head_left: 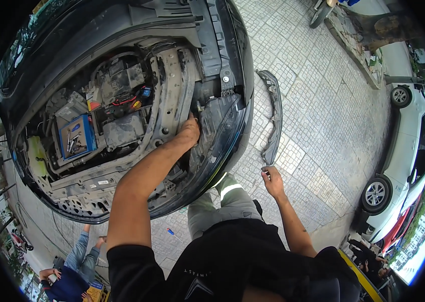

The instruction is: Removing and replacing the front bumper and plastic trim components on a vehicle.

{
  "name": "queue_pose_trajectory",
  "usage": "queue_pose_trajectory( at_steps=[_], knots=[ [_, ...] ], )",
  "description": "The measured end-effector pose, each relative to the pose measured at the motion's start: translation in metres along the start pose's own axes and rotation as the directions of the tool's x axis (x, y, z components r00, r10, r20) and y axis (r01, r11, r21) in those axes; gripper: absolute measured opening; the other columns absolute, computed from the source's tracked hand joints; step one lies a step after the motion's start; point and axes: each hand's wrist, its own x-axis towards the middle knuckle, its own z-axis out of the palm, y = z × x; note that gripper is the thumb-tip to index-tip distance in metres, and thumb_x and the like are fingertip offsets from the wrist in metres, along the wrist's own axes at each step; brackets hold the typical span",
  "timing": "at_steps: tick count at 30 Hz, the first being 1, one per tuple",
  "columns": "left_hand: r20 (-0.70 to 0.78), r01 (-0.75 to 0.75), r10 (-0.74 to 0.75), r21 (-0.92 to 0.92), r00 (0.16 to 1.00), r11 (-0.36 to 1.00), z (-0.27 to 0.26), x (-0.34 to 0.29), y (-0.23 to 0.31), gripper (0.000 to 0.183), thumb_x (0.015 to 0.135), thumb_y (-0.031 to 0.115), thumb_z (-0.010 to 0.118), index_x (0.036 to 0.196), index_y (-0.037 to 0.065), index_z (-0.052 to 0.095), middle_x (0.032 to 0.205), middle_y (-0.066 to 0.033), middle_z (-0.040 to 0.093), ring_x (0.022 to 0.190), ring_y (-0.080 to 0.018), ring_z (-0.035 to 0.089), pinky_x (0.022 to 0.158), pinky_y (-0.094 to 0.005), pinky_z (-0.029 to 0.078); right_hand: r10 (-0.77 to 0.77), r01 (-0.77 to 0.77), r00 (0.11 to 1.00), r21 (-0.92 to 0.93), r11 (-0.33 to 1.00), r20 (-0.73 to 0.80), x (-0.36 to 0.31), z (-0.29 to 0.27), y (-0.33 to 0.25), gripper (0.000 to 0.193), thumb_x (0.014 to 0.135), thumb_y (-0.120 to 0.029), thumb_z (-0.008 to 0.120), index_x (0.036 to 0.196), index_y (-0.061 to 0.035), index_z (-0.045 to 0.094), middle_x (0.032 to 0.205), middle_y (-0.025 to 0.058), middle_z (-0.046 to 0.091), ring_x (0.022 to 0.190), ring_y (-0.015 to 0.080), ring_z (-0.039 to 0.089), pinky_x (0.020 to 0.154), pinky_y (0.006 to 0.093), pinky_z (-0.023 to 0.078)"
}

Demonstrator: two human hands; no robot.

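Observation:
My left hand [189,133] reaches down into the gap between the front frame of the car's engine bay and the headlight [222,118]. Its fingertips are hidden there, so what they touch does not show. Out to the right of the bumper, my right hand [273,182] hangs over the paving with its fingers curled together. Something small and dark seems to be at its fingertips, too small to name. Just beyond that hand, a long curved dark trim strip [275,118] lies on the ground; I cannot tell whether the fingers touch its near end.
A blue tray [91,136] of small tools sits in the open engine bay. On the paving behind my left arm lies a screwdriver [172,232]. A white car [398,151] is parked at right, a motorbike wheel [320,15] stands far off, and another person [71,282] is at lower left.

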Motion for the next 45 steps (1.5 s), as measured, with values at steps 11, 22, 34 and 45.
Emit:
queue_pose_trajectory(
  at_steps=[11, 22, 34, 45],
  knots=[
    [-0.239, 0.290, -0.276, 0.026, 0.931, 0.957, 0.037, 0.088, -0.003, 0.050, 0.091, 0.032, 0.060, 0.136, 0.010, 0.060, 0.141, -0.0073, 0.056, 0.134, -0.0227, 0.047, 0.116, -0.0580, 0.018, 0.249, -0.241, 0.966, 0.101, 0.965, -0.070, -0.053, -0.027, 0.047, 0.025, 0.096, -0.021, 0.062, 0.109, -0.0002, 0.066, 0.097, 0.0162, 0.069, 0.081, 0.0248, 0.068, 0.075, 0.0353, 0.054],
    [0.309, 0.130, -0.113, -0.037, 0.944, 0.991, -0.020, 0.001, 0.004, 0.066, 0.098, 0.033, 0.046, 0.153, -0.001, 0.030, 0.160, -0.0158, 0.029, 0.148, -0.0392, 0.020, 0.118, -0.0632, 0.009, 0.151, -0.071, 0.886, -0.193, 0.979, 0.439, 0.233, -0.167, 0.132, 0.038, 0.094, -0.031, 0.063, 0.120, -0.0021, 0.064, 0.108, 0.0215, 0.070, 0.099, 0.0329, 0.069, 0.087, 0.0396, 0.053],
    [0.454, 0.428, -0.297, -0.219, 0.840, 0.877, 0.025, 0.051, 0.025, 0.061, 0.102, 0.025, 0.031, 0.156, 0.001, 0.018, 0.164, -0.0144, 0.016, 0.151, -0.0321, 0.015, 0.124, -0.0498, 0.013, 0.106, -0.037, 0.884, -0.158, 0.987, 0.454, 0.429, -0.202, 0.117, 0.033, 0.097, -0.029, 0.060, 0.110, 0.0010, 0.067, 0.094, 0.0191, 0.071, 0.084, 0.0279, 0.070, 0.077, 0.0363, 0.054],
    [0.264, 0.318, -0.255, -0.229, 0.930, 0.920, 0.034, 0.061, 0.030, 0.064, 0.097, 0.026, 0.045, 0.152, -0.002, 0.028, 0.160, -0.0162, 0.028, 0.145, -0.0370, 0.029, 0.121, -0.0549, 0.018, 0.199, -0.247, 0.768, -0.004, 0.969, 0.609, 0.408, -0.141, 0.089, 0.033, 0.100, -0.026, 0.057, 0.116, 0.0028, 0.062, 0.094, 0.0152, 0.070, 0.080, 0.0204, 0.068, 0.075, 0.0332, 0.053]
  ],
)
